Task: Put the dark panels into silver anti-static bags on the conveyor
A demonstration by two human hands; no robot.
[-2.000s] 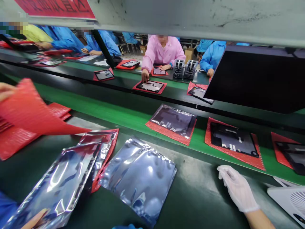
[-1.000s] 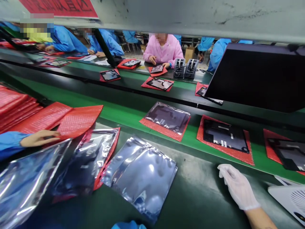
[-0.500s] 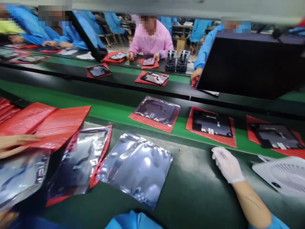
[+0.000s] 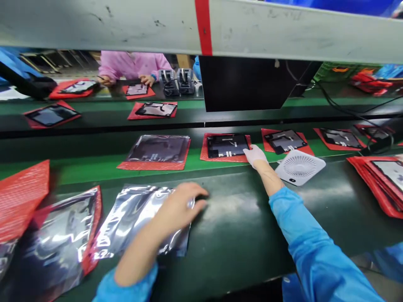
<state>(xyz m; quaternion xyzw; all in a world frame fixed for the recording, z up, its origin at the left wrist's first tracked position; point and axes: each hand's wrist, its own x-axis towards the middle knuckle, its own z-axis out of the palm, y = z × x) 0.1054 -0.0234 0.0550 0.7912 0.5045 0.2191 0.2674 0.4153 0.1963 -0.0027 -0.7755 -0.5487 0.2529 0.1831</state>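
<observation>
At the far left is a red bubble pouch (image 4: 23, 201), then a panel in a clear bag (image 4: 63, 239) lying on red wrap, so its bagging looks done. A stack of silvery bags (image 4: 126, 214) lies flat on the worktop (image 4: 233, 218); over its right side the bare left hand (image 4: 182, 204) holds nothing, thumb and fingers apart. Beyond, on the green strip (image 4: 94, 177), one bagged panel (image 4: 159, 147) sits on red; next, the unbagged dark panel (image 4: 227, 146) lies on its red pouch (image 4: 204, 152). The gloved right hand (image 4: 255, 155) is at that pouch's right edge; whether it grips is unclear. Farther right, more panels (image 4: 285, 140) appear unbagged, seemingly left to do.
</observation>
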